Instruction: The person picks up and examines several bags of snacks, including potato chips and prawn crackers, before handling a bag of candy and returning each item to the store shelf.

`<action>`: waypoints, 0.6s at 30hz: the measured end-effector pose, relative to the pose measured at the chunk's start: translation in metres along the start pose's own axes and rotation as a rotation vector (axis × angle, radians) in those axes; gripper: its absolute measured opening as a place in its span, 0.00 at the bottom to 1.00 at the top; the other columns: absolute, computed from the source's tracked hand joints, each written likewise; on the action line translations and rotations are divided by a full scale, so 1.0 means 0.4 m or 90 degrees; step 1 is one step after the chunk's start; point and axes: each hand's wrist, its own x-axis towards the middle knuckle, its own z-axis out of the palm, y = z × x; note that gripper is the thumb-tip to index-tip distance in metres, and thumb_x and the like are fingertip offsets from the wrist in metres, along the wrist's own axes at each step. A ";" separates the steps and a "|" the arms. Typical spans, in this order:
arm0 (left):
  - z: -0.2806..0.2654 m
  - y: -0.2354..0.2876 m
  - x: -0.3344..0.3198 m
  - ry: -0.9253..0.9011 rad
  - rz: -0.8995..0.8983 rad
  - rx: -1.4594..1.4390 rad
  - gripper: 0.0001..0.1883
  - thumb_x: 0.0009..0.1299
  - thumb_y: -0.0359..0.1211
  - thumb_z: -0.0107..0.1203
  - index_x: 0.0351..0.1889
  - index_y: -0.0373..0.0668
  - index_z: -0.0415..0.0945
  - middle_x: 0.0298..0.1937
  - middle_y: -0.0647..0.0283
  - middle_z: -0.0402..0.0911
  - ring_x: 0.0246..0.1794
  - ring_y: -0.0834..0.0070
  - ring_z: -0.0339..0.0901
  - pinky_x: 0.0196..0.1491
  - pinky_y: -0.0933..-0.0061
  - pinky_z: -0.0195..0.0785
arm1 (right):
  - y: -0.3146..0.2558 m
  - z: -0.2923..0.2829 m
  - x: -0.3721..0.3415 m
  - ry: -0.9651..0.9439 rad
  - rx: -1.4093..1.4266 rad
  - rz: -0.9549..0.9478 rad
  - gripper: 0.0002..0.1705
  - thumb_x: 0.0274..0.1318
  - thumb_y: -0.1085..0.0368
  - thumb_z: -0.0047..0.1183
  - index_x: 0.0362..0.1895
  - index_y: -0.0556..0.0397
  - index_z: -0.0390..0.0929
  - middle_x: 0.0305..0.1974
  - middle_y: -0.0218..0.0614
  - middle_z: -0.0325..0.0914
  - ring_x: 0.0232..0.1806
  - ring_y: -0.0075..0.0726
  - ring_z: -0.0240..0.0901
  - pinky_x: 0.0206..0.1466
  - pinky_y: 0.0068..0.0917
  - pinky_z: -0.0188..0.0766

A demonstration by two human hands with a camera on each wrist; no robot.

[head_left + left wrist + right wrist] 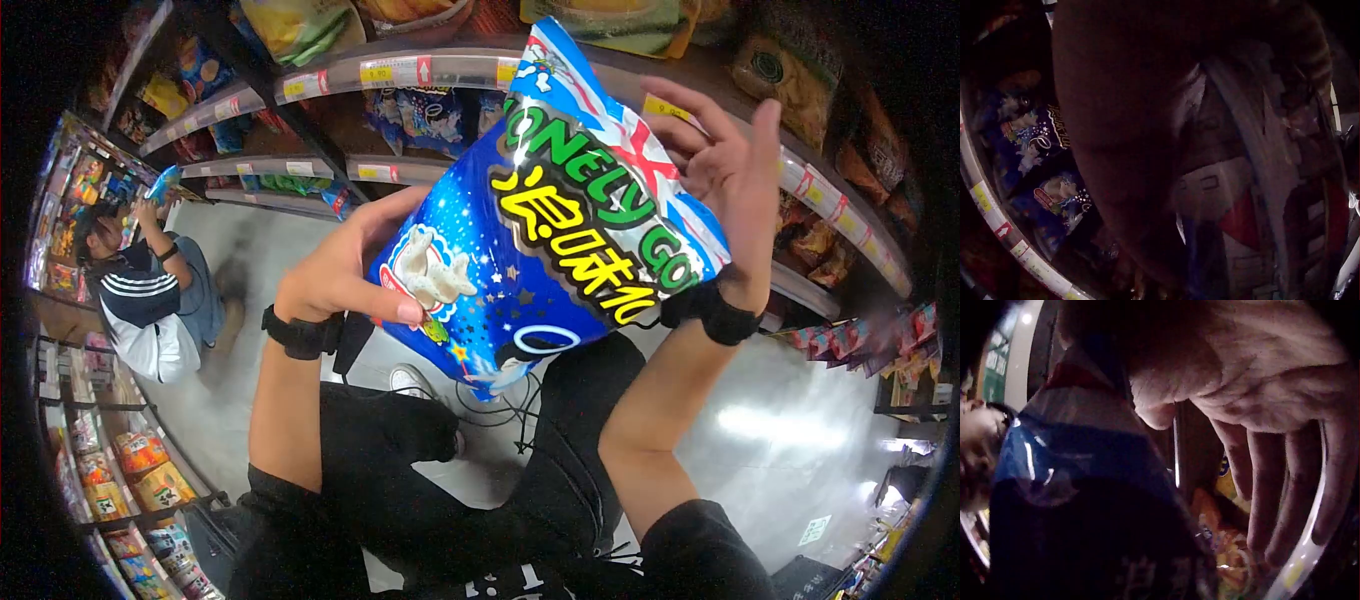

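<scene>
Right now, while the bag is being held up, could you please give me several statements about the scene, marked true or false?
1. The left hand holds the blue snack bag. True.
2. The right hand is clenched into a fist. False: its fingers are extended.
3. The bag's large English lettering is red. False: it is green.
4. Dark bands circle both wrists. True.
5. Another person appears on the right side of the head view. False: that person is on its left side.

A blue bag at one o'clock is reading “ONELY GO” and “浪味”, an eleven-o'clock price label ending “90”.
</scene>
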 end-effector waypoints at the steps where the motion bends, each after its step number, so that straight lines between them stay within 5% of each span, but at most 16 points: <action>1: 0.001 0.002 0.000 -0.001 0.004 -0.001 0.54 0.46 0.35 0.77 0.71 0.31 0.59 0.65 0.58 0.74 0.64 0.72 0.71 0.70 0.69 0.58 | 0.000 0.011 0.001 -0.029 0.076 -0.021 0.59 0.64 0.21 0.20 0.67 0.67 0.64 0.50 0.51 0.81 0.48 0.42 0.80 0.57 0.31 0.73; 5: 0.019 0.006 -0.012 0.069 0.007 -0.049 0.57 0.43 0.37 0.77 0.72 0.33 0.59 0.66 0.59 0.73 0.65 0.71 0.70 0.71 0.69 0.57 | 0.016 0.025 0.010 -0.182 0.368 -0.039 0.65 0.60 0.18 0.22 0.68 0.74 0.58 0.60 0.62 0.72 0.59 0.56 0.74 0.67 0.40 0.68; 10: -0.005 -0.099 -0.038 0.129 0.019 -0.213 0.58 0.48 0.45 0.72 0.76 0.37 0.53 0.70 0.56 0.69 0.67 0.66 0.70 0.71 0.65 0.58 | 0.075 0.013 0.068 -0.479 0.643 -0.118 0.60 0.59 0.22 0.29 0.69 0.70 0.59 0.61 0.57 0.72 0.62 0.51 0.71 0.69 0.41 0.63; 15: 0.097 -0.131 0.020 0.038 0.034 -0.418 0.56 0.52 0.48 0.67 0.77 0.41 0.51 0.68 0.54 0.71 0.65 0.65 0.72 0.68 0.64 0.64 | 0.105 0.055 0.069 -0.485 0.693 -0.118 0.52 0.60 0.31 0.39 0.68 0.68 0.61 0.59 0.50 0.73 0.59 0.43 0.72 0.66 0.37 0.65; 18: 0.061 -0.150 0.053 -0.069 0.035 -0.321 0.49 0.55 0.45 0.68 0.74 0.39 0.57 0.64 0.58 0.75 0.62 0.71 0.73 0.67 0.67 0.64 | 0.099 0.072 0.045 -0.375 0.624 -0.119 0.47 0.61 0.36 0.45 0.67 0.66 0.62 0.57 0.46 0.74 0.58 0.39 0.72 0.64 0.34 0.66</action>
